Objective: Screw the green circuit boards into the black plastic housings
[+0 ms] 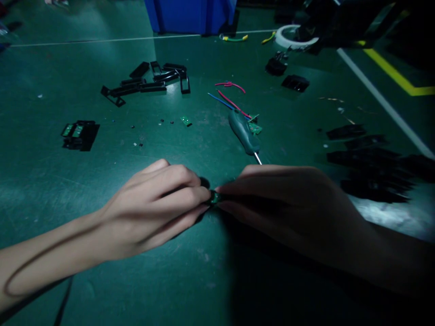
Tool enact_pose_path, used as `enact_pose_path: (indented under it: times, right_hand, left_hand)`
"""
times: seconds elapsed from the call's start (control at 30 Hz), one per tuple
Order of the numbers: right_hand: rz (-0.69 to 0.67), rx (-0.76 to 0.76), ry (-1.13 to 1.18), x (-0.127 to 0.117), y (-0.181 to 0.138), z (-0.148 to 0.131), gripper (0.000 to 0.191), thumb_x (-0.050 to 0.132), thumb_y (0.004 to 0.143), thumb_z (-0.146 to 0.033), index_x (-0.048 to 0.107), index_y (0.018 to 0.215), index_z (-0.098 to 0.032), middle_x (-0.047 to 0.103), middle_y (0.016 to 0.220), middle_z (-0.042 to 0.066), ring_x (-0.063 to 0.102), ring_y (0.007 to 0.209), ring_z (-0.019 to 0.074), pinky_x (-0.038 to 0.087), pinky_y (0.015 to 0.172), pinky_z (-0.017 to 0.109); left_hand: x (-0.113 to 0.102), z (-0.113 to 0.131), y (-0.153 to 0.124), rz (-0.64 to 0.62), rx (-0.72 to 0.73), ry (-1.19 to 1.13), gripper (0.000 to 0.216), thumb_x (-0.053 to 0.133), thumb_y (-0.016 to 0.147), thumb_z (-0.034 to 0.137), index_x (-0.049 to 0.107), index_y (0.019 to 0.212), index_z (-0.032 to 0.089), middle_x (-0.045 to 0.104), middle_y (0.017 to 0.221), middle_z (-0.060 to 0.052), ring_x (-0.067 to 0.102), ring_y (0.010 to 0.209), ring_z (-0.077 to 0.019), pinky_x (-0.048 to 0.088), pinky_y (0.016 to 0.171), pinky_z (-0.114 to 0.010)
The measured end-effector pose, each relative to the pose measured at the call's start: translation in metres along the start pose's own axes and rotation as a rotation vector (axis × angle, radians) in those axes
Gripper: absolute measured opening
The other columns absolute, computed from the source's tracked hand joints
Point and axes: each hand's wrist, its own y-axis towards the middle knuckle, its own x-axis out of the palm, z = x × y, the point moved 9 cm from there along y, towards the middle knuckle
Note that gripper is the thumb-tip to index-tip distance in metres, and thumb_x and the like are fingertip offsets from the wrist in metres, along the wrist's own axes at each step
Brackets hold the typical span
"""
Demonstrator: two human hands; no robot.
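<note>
My left hand (159, 203) and my right hand (288, 208) meet near the middle, fingers closed. Between their fingertips is a small green circuit board (215, 197) with dark edges, mostly covered, so its full shape is hidden. Shadow covers much of my right hand. Just beyond it lies a green-handled screwdriver (243, 130), its metal shaft pointing toward that hand. Small green boards (255, 128) with red wires (233, 102) and a blue wire (219, 99) lie against the screwdriver handle. Another small circuit board (186, 121) rests farther left.
Several black plastic frames (152, 86) lie scattered at the back left. A black housing with green boards (79, 135) sits at left. Dark parts (370, 158) are heaped at right. Behind stand a blue bin (193, 16) and a white ring (295, 37).
</note>
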Motion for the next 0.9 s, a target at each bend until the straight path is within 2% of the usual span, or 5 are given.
enact_pose_path:
  times: [0.23,0.37,0.9]
  right_hand:
    - [0.006,0.004,0.008,0.0001,0.0000,0.0003,0.011,0.072,0.096,-0.019,0.081,0.102,-0.019,0.072,0.082,-0.003,0.062,0.068,0.0021,0.045,0.065,0.012]
    - [-0.012,-0.009,-0.005,0.0013,-0.0003,-0.0003,0.010,0.071,0.097,-0.020,0.080,0.100,-0.018,0.070,0.079,-0.003,0.060,0.066,0.0018,0.042,0.061,0.014]
    - [-0.022,-0.029,-0.026,0.0033,-0.0007,0.0002,0.012,0.067,0.099,-0.022,0.078,0.098,-0.016,0.069,0.079,0.001,0.060,0.063,0.0073,0.044,0.059,0.021]
  left_hand:
    - [0.0024,0.0008,-0.0037,-0.010,0.039,0.039,0.022,0.066,0.102,0.016,0.066,0.124,0.017,0.067,0.106,-0.003,0.061,0.086,-0.0128,0.039,0.073,-0.033]
    - [0.0028,0.0005,-0.0041,-0.003,0.043,0.027,0.021,0.064,0.102,0.014,0.066,0.123,0.017,0.067,0.104,-0.002,0.059,0.084,-0.0118,0.038,0.072,-0.033]
    - [0.0036,0.0028,-0.0025,-0.005,0.060,0.031,0.019,0.065,0.102,0.013,0.067,0.121,0.015,0.070,0.106,-0.003,0.058,0.081,-0.0114,0.037,0.070,-0.035]
